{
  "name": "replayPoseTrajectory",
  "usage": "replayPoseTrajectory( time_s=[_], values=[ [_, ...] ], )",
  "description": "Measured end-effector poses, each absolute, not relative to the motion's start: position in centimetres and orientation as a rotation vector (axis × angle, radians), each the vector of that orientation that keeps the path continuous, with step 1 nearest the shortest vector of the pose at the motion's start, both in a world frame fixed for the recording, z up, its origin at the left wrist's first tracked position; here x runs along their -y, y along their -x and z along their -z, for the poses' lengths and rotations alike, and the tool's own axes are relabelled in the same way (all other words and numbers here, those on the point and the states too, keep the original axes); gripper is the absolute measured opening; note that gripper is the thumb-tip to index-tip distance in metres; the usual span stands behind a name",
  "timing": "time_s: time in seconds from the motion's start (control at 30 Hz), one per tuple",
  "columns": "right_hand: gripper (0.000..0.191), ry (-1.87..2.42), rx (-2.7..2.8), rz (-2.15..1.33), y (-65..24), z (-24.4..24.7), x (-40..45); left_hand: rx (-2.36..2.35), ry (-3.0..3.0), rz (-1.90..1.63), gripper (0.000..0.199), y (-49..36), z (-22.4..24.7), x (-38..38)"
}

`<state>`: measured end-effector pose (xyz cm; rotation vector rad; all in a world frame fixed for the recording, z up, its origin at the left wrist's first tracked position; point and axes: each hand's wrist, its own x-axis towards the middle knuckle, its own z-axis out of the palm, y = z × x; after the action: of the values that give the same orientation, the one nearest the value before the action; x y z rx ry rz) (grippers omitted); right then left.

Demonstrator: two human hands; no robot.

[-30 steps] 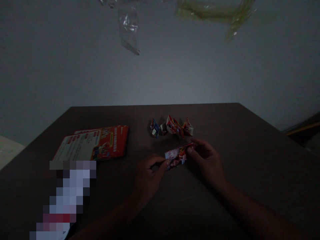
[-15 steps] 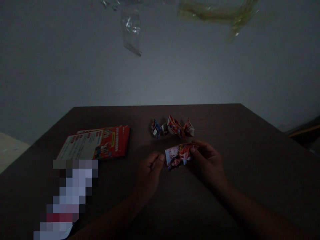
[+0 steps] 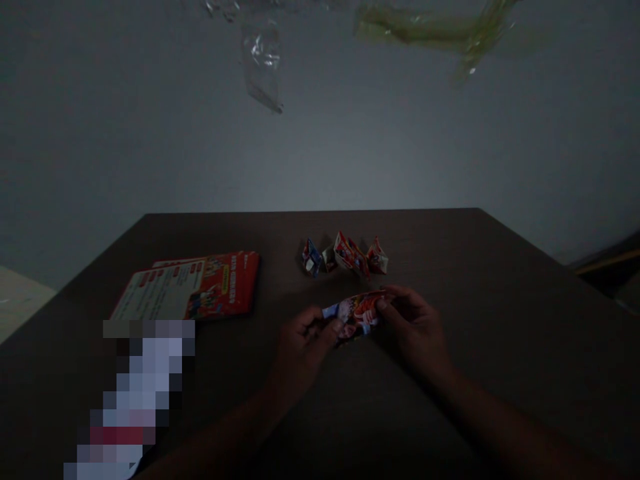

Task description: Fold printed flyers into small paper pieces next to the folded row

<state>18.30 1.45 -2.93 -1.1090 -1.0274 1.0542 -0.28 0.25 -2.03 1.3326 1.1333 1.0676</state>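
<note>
Between my hands is a small folded piece of printed paper (image 3: 356, 315) with a colourful picture, held just above the dark table. My left hand (image 3: 307, 343) pinches its left end, thumb on top. At its right end, my right hand (image 3: 415, 323) grips the paper between thumb and fingers. Beyond it stand several small folded paper shapes in a row: a blue one (image 3: 311, 258) on the left, a larger red one (image 3: 351, 253) in the middle and a red and white one (image 3: 377, 256) on the right.
A stack of red and white printed sheets (image 3: 220, 287) lies on the left of the table (image 3: 500, 300). A blurred-out pixelated object (image 3: 150, 387) is in front of it. Behind the table rises a grey wall (image 3: 400, 147) with clear and yellowish tape.
My left hand has moved right onto the paper's left end, and its thumb now lies over the picture. The paper looks slightly bent and flatter. My right hand keeps its grip.
</note>
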Motion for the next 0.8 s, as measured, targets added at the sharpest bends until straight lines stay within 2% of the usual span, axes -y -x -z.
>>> replayPoseTrajectory(
  time_s=[0.2,0.4,0.5,0.63,0.8],
  values=[
    [0.028,1.134,1.181,-0.976,-18.3,3.1,-1.5,-1.093,-1.463,-1.151,0.017,0.6,2.3,-0.4],
    [0.048,1.159,1.662,-0.454,-18.4,2.1,-1.0,-1.183,-1.526,-1.187,0.014,0.6,2.2,-0.3],
    [0.043,1.127,1.875,-0.316,-18.5,1.7,-0.6,-1.225,-1.571,-1.202,0.012,0.5,2.3,-0.2],
    [0.025,1.003,2.017,-0.158,-18.7,1.4,-0.3,-1.269,-1.629,-1.204,0.012,0.4,2.2,-0.1],
    [0.017,0.952,2.100,-0.110,-19.3,1.1,-0.3,-1.405,-1.626,-1.179,0.014,0.8,2.3,-0.6]
  ],
)
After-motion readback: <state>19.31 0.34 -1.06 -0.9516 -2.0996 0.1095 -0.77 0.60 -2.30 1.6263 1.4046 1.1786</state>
